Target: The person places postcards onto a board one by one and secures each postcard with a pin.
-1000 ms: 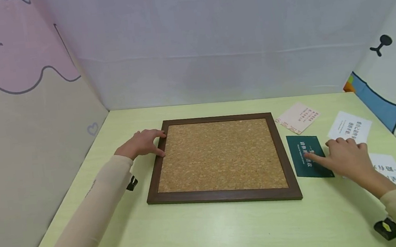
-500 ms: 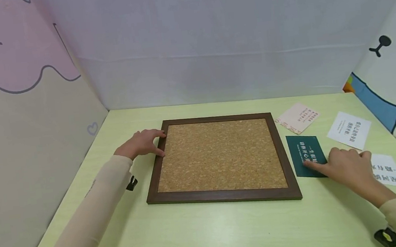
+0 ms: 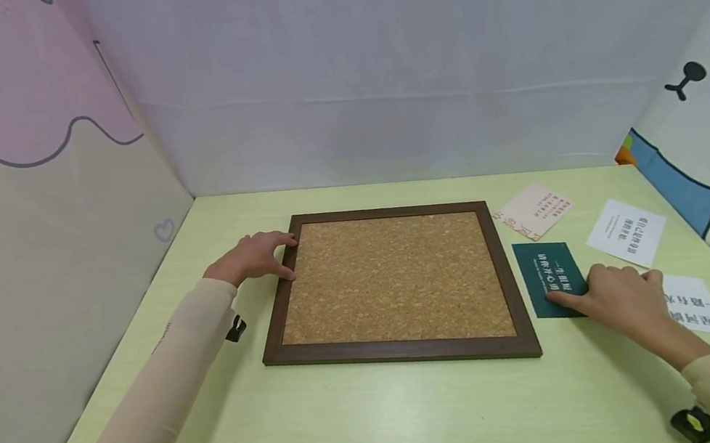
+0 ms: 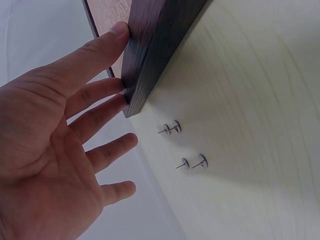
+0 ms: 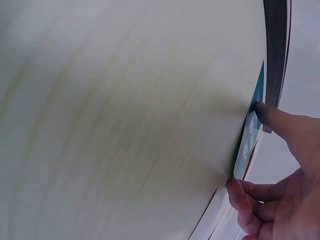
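A cork board in a dark brown wooden frame lies flat on the table. My left hand is at its left side, thumb and fingertips touching the frame, the other fingers spread straight in the left wrist view. To the right of the board lies a dark green card with white lettering. My right hand pinches this card: the thumb lies on its face and the curled fingers meet its right edge. Beside the frame in the left wrist view, several metal thumbtacks rest on the table, points up.
Beyond the green card lies a pale pink card. A white card is to the right, and another white card lies partly behind my right hand. Printed cloth walls enclose the pale table at the back and sides.
My right hand has moved nearer to me, off the upper white card, its thumb sliding down the green card and its fingers coming to that card's right edge. The left hand stays put.
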Action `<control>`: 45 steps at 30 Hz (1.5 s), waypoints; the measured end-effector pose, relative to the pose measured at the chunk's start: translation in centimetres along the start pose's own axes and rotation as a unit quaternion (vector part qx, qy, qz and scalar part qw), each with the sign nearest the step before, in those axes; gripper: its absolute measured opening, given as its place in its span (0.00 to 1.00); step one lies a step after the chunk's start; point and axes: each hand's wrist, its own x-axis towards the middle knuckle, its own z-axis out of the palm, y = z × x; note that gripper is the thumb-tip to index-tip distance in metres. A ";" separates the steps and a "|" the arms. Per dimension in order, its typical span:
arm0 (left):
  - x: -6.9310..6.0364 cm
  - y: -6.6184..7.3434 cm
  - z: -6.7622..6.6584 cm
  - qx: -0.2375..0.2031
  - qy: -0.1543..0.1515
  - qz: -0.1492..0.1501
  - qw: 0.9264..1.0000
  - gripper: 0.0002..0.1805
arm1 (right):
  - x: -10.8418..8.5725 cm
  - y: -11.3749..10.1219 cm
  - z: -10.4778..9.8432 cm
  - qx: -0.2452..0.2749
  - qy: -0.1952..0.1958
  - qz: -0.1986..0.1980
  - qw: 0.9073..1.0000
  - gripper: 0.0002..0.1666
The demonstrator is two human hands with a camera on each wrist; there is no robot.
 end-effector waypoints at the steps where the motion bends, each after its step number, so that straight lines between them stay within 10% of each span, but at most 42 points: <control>1: 0.0 0.0 0.0 0.000 0.001 0.001 1.000 0.39 | 0.0 0.1 0.0 0.000 -0.002 -0.005 1.000 0.43; 16: 0.5 -0.4 0.4 0.004 0.003 0.000 1.000 0.39 | 0.9 1.1 -0.9 -0.013 -0.038 -0.044 0.998 0.39; 45: 0.3 -0.6 0.3 -0.009 0.002 0.003 1.000 0.39 | -0.8 0.3 -0.2 -0.017 -0.027 0.031 0.999 0.47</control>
